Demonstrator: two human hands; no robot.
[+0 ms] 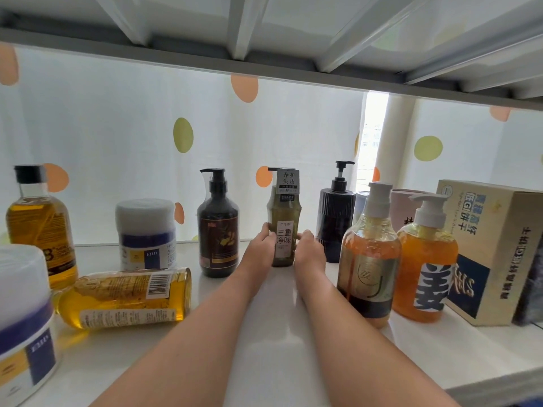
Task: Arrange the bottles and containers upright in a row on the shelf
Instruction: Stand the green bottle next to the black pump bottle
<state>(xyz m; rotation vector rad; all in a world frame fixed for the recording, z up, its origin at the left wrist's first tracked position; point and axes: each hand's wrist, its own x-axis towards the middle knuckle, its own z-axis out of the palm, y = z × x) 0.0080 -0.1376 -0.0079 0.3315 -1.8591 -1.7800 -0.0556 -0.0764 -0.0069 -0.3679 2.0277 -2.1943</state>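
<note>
Right of dark brown pump bottle point(218, 230): slim olive-green plastic bottle point(284, 212), upright.
My left hand point(263, 242), right hand point(310, 248): fingers clasp it, for steadying.

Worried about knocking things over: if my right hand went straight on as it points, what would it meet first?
The olive bottle, which the right hand grips; behind it probably only the dotted curtain, though depth is unclear.

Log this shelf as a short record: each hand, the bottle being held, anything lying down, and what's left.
left hand: grips the green bottle from its left side
right hand: grips the same bottle from its right
green bottle: upright, between the brown pump bottle and the black pump bottle
lying down: yellow oil bottle, on its side, front left
left to do: stand that bottle up
</note>
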